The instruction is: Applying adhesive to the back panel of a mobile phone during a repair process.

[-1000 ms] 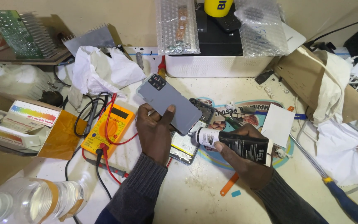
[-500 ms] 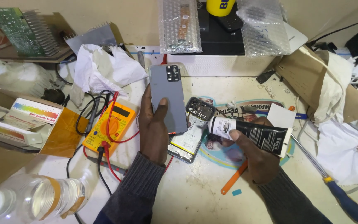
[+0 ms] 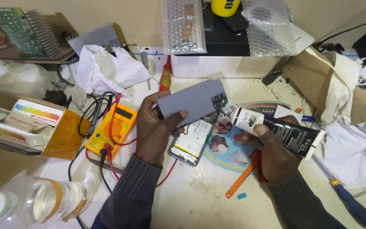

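2 hands work mid-bench: the left hand [image 3: 155,127] grips a grey phone back cover [image 3: 191,101] tilted above the opened phone [image 3: 190,146], while the right hand [image 3: 272,148] clasps a black glue tube [image 3: 282,131]. Gluing seems underway, needing a steady nozzle. Clutter crowds left and far edges.

1. The grey phone back cover [image 3: 193,101] is motion-blurred; its edges smear.
2. The opened phone [image 3: 190,144] lies partly hidden under the left hand [image 3: 155,129] and the cover.
3. The clear plastic bottle [image 3: 30,202] is cut off by the left and bottom edges.
4. The yellow container [image 3: 227,6] is cropped by the top edge.
5. The blue-handled screwdriver [image 3: 351,205] runs off the bottom edge.
6. The nozzle of the black glue tube [image 3: 282,132] is too blurred to tell.
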